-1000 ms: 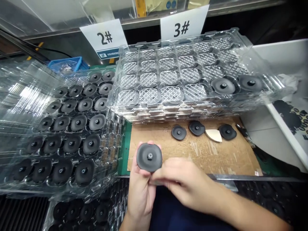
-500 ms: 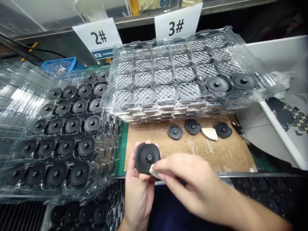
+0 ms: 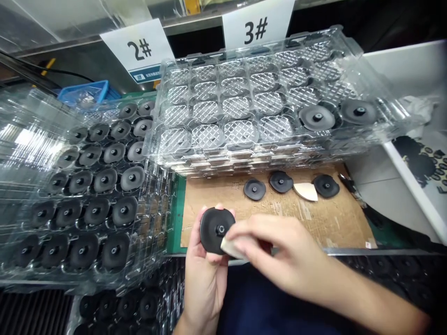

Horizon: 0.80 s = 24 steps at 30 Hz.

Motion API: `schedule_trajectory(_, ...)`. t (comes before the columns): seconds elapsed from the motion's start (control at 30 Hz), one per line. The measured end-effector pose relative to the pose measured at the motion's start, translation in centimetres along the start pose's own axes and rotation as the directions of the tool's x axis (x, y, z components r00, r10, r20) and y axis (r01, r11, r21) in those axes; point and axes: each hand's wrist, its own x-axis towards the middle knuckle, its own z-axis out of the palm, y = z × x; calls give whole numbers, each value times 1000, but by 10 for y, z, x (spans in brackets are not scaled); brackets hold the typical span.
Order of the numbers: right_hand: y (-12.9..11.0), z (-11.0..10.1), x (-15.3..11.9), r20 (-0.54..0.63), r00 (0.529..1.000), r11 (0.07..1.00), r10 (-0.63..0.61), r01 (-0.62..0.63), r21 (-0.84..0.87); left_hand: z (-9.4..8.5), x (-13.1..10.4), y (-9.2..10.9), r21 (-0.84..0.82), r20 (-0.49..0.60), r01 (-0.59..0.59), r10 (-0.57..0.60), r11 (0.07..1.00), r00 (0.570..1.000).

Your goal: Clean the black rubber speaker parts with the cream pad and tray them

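Note:
My left hand [image 3: 206, 274] is closed around the edges of a black rounded-square disc [image 3: 211, 228], its face with a small central stem turned up. Between the thumb and fingers of my right hand [image 3: 275, 246] is a cream-coloured wedge-shaped pad [image 3: 232, 249]. The pad's tip touches the disc's lower right, beside the stem. On the cardboard sheet [image 3: 216, 193] behind my hands lie three more black discs, the left one [image 3: 254, 190], the middle one [image 3: 281, 181] and the right one [image 3: 326, 185]. A second cream pad [image 3: 306, 191] lies between the last two.
A stack of clear plastic trays [image 3: 223, 149] stands behind the cardboard, two discs in its front right pockets. At left, another clear tray [image 3: 139, 209] holds many black discs. A blue basket [image 3: 101, 90] and number signs [image 3: 139, 51] are at the back. A white bin [image 3: 415, 186] stands right.
The disc and both hands have shifted slightly right in view. The pad has tilted a little against the disc and more of it shows. The camera view has moved slightly.

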Motion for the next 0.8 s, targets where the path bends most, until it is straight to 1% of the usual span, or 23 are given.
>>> schedule_trajectory(0.03, 0, 0, 0, -43, 999, 999, 15, -16, -36, 0, 0, 0, 3, 0, -19, 19, 1000, 1000)
schedule_trajectory(0.07, 1, 0, -1, -89, 996, 996, 12, -19, -82, 0, 0, 0, 5, 1, -28, 28, 1000, 1000)
schedule_trajectory(0.1, 1, 0, -1, -111, 994, 994, -7, -6, -112, 0, 0, 0, 4, 3, -24, 24, 1000, 1000)
schedule_trajectory(0.17, 2, 0, -1, -64, 997, 995, -52, 46, -90, 1, 1, 0, -8, 13, 12, -11, 1000, 1000)
schedule_trajectory(0.23, 4, 0, -1, -6, 999, 999, -46, 45, -25, 2, 1, 0, -18, 16, 25, -25, 1000, 1000)
schedule_trajectory(0.27, 4, -1, 0, -16, 1000, 1000, -20, 20, -20, 2, 2, 0, -17, 10, 12, -12, 1000, 1000)
schedule_trajectory(0.33, 4, -1, 0, -93, 995, 997, 22, -29, -78, 2, 3, -1, -10, -2, -22, 22, 1000, 1000)
schedule_trajectory(0.37, 3, 0, 0, -114, 993, 995, 11, -23, -99, 2, 3, -2, -11, -5, -22, 22, 1000, 1000)
schedule_trajectory(0.4, 1, 0, 0, -106, 994, 995, -14, 4, -96, 1, 3, -2, -18, -5, -8, 8, 1000, 1000)
schedule_trajectory(0.47, 1, 1, 1, -29, 999, 999, -45, 45, -12, 0, 4, -3, -41, -3, 34, -34, 999, 999)
schedule_trajectory(0.5, 4, 1, 2, -9, 1000, 999, -27, 27, 45, -1, 4, -4, -55, -6, 44, -45, 998, 999)
schedule_trajectory(0.53, 8, 1, 4, -26, 999, 996, 29, -26, 89, -1, 5, -4, -70, -11, 45, -46, 997, 999)
schedule_trajectory(0.57, 15, 1, 6, -75, 991, 987, 115, -106, 119, -2, 6, -4, -83, -18, 42, -44, 996, 999)
schedule_trajectory(0.63, 34, 1, 7, -188, 937, 945, 295, -258, 200, -4, 8, -4, -109, -32, 50, -53, 993, 998)
schedule_trajectory(0.67, 44, 3, 6, -208, 906, 912, 368, -309, 270, -5, 10, -4, -123, -37, 63, -68, 990, 997)
schedule_trajectory(0.7, 54, 5, 3, -186, 884, 867, 429, -345, 359, -6, 11, -3, -137, -38, 78, -84, 987, 996)
schedule_trajectory(0.77, 72, 14, -8, -55, 857, 739, 512, -408, 536, -8, 13, -3, -167, -39, 102, -110, 981, 993)
schedule_trajectory(0.8, 80, 20, -15, 12, 841, 675, 541, -442, 590, -10, 14, -3, -182, -42, 110, -120, 977, 992)
